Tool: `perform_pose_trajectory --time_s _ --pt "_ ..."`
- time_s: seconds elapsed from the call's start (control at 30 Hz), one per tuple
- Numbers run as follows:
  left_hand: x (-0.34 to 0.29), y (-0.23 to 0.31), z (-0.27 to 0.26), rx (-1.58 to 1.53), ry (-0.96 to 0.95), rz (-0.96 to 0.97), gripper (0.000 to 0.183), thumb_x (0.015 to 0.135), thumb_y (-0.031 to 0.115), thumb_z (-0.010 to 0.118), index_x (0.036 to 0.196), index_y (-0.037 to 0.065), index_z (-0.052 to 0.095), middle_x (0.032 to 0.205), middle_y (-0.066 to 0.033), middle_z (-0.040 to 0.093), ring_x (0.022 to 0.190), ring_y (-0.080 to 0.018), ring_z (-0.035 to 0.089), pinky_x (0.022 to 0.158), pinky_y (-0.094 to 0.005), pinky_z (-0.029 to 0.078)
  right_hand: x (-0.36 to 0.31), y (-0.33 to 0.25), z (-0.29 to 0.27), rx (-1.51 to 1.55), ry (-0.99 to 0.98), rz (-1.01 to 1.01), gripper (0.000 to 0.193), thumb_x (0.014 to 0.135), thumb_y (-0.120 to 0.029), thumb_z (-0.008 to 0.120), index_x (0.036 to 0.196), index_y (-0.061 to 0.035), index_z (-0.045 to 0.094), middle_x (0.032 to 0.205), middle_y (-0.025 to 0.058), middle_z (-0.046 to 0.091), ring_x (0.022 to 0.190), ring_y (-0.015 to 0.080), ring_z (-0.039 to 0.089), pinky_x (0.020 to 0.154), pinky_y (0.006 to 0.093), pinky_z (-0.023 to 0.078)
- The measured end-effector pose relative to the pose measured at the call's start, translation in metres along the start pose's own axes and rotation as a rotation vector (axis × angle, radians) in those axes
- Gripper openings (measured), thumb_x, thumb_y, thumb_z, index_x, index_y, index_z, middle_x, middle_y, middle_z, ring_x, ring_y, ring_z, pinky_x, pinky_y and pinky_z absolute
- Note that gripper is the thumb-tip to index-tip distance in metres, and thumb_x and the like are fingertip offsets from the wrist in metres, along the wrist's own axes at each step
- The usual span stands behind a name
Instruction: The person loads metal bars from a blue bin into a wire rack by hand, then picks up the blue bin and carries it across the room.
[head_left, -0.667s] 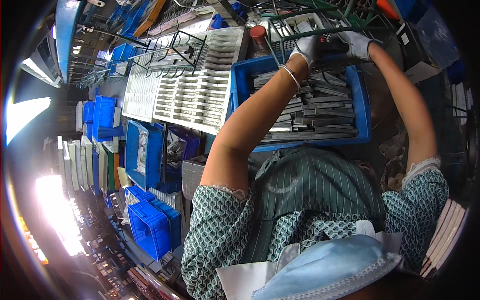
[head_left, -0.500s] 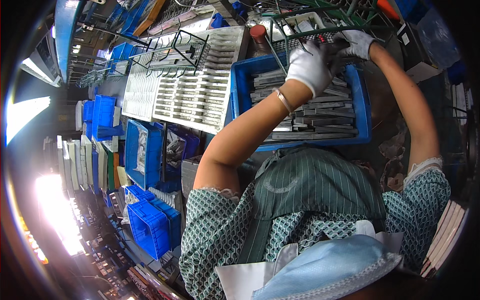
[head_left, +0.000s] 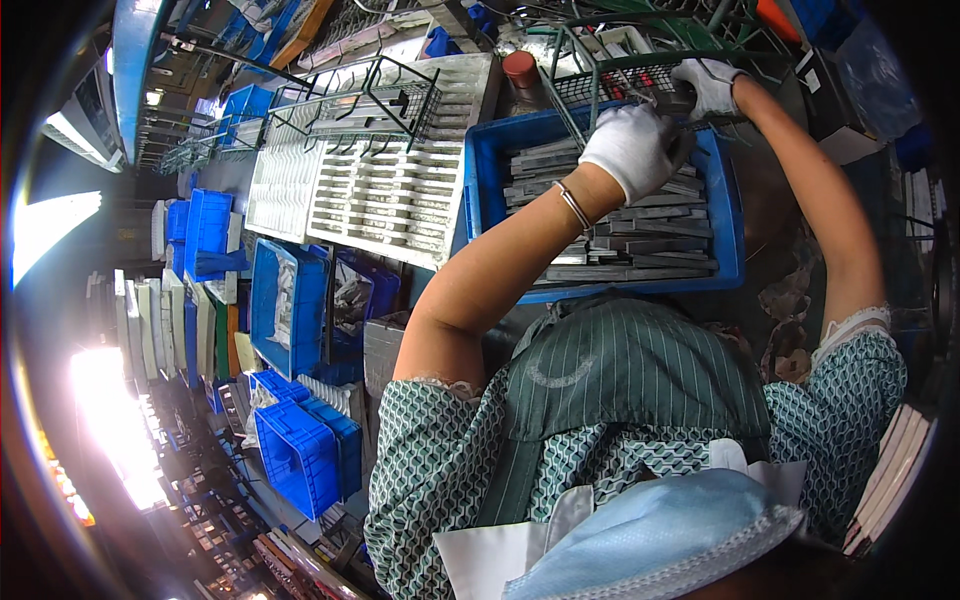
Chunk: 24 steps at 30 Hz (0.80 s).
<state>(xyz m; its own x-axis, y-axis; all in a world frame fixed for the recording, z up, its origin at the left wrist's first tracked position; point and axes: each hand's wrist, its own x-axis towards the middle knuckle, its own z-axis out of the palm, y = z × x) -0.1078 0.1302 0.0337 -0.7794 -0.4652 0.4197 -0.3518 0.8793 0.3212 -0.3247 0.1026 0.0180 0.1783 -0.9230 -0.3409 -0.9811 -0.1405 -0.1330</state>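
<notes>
Both my hands wear white gloves and work over the far side of a blue bin (head_left: 737,250). Inside it lie many flat grey metal strips (head_left: 655,245), roughly in rows. My left hand (head_left: 632,152) is curled above the strips, its darkened fingers partly hidden; what they hold cannot be made out. Beyond it, my right hand (head_left: 708,88) is closed at the end of a grey metal piece (head_left: 672,103), close to a green wire-mesh rack (head_left: 610,82). The mesh rack stands at the bin's far edge, and part of it is behind my hands.
Left of the bin lies a pale slotted panel (head_left: 385,200) with another wire rack (head_left: 375,110) on it. A red-capped container (head_left: 520,70) stands at the bin's far left corner. Blue crates (head_left: 300,460) are stacked at the left; a dark box (head_left: 835,105) sits far right.
My left hand has drawn slightly nearer and turned, coming lower over the strips. The right hand has shifted little. The wire rack on the panel has moved slightly to the right.
</notes>
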Motion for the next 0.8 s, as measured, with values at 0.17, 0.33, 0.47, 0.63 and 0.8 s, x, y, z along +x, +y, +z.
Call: perform_pose_trajectory --time_s 0.17,0.33,0.47,0.63,0.8 --pt "0.005 0.003 0.007 -0.001 -0.075 -0.03 0.033 0.08 0.036 0.05 0.069 0.007 0.061 0.06 -0.0132 0.056 0.057 -0.0304 0.058 0.057 -0.0403 0.047 -0.002 0.011 0.02 0.063 0.267 -0.062 0.069 0.049 -0.009 0.07 0.114 -0.0064 0.047 0.097 0.0172 0.057 0.091 0.0304 0.055 0.076 0.0375 0.045" --pt "0.013 0.01 0.008 0.066 -0.111 -0.018 0.034 0.079 0.039 0.05 0.076 0.008 0.063 0.067 -0.0155 0.058 0.062 -0.0314 0.059 0.06 -0.0409 0.047 -0.015 0.017 0.019 0.175 0.401 -0.086 0.056 0.057 0.003 0.063 0.11 -0.0013 0.047 0.102 0.0154 0.056 0.095 0.0245 0.054 0.082 0.0305 0.043" --pt "0.023 0.006 0.013 0.106 -0.162 -0.002 0.033 0.078 0.038 0.051 0.08 0.007 0.062 0.07 -0.0168 0.058 0.064 -0.0319 0.059 0.062 -0.041 0.047 -0.042 0.023 0.032 0.207 0.73 -0.191 0.056 0.059 -0.002 0.064 0.112 -0.0049 0.046 0.104 0.0136 0.055 0.098 0.0258 0.052 0.085 0.0322 0.041" --pt "0.028 -0.003 0.019 0.219 -0.185 0.06 0.033 0.08 0.035 0.044 0.082 0.006 0.061 0.079 -0.0165 0.058 0.074 -0.0303 0.059 0.068 -0.0414 0.046 -0.123 -0.043 0.026 0.006 0.86 -0.233 0.048 0.064 -0.015 0.065 0.109 -0.0124 0.049 0.106 0.0092 0.052 0.107 0.0287 0.047 0.098 0.0406 0.03" --pt "0.033 -0.015 0.038 0.216 -0.043 0.008 0.029 0.08 0.032 0.044 0.09 0.011 0.06 0.09 -0.0152 0.056 0.085 -0.0301 0.056 0.072 -0.042 0.044 -0.137 -0.129 0.042 0.609 0.542 -0.521 0.029 0.057 -0.004 0.06 0.086 -0.0056 0.056 0.082 0.0093 0.053 0.081 0.0276 0.051 0.077 0.0366 0.038"
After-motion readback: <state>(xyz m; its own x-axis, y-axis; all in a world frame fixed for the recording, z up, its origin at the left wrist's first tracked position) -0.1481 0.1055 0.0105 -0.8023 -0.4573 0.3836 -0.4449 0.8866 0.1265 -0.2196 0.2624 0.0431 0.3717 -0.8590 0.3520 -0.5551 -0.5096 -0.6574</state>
